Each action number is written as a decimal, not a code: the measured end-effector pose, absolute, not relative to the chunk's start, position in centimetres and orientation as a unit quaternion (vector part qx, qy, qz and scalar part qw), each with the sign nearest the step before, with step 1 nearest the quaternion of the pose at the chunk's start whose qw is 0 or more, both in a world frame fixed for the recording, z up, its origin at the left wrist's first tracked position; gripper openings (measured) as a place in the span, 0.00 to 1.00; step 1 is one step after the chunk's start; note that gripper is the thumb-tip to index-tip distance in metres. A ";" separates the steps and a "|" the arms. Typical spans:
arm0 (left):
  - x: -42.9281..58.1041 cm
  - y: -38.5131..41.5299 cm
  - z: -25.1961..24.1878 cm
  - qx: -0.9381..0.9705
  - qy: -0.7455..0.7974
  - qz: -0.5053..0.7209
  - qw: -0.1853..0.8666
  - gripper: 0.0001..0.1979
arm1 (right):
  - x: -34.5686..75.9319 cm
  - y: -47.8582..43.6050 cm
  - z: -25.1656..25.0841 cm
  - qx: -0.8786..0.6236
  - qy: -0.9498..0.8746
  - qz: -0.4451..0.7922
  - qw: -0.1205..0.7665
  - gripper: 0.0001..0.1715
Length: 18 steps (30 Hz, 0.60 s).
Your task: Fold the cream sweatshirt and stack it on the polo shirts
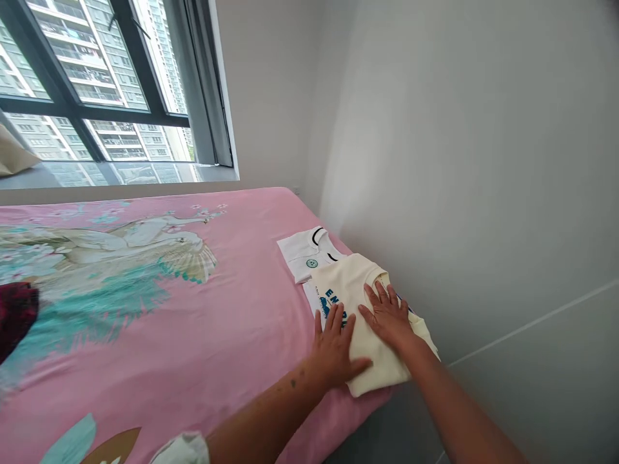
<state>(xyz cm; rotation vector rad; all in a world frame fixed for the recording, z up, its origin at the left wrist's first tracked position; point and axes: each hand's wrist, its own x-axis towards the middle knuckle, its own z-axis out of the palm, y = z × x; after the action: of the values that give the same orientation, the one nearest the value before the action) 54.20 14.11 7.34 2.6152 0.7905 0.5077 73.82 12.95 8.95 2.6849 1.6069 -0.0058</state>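
A folded cream T-shirt (pixel 382 351) with blue lettering lies near the right edge of the bed. My left hand (pixel 333 351) rests on its left side, fingers spread and palm down. Further up, by the collar, my right hand (pixel 387 316) lies flat on the same shirt with its fingers apart. Partly under the cream shirt is a folded white T-shirt (pixel 302 251) with a black-trimmed collar and a round green badge. Neither hand grips anything.
A pink bedsheet (pixel 256 290) with a bird and feather print covers the bed. Dark red cloth (pixel 17 316) lies at the far left. A grey wall (pixel 483 193) stands right of the bed; a window (pixel 97 71) with a grey curtain (pixel 206 84) is behind it.
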 end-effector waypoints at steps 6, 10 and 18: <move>42.5 5.0 4.1 0.876 0.351 0.220 0.247 0.25 | 73.0 12.2 10.4 0.865 0.500 -0.011 0.031 0.37; 32.3 2.4 5.3 0.800 0.509 0.212 0.237 0.19 | 68.5 10.6 9.4 0.837 0.529 0.109 -0.084 0.37; 15.1 -13.0 8.6 0.649 0.697 0.229 0.199 0.14 | 40.8 7.1 1.0 0.628 0.766 -0.021 -0.132 0.31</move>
<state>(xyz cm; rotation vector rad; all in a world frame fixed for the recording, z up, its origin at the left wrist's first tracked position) 15.05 -12.99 8.64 1.8152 1.9504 0.6403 40.80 7.06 1.00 2.1601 2.6334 -0.0722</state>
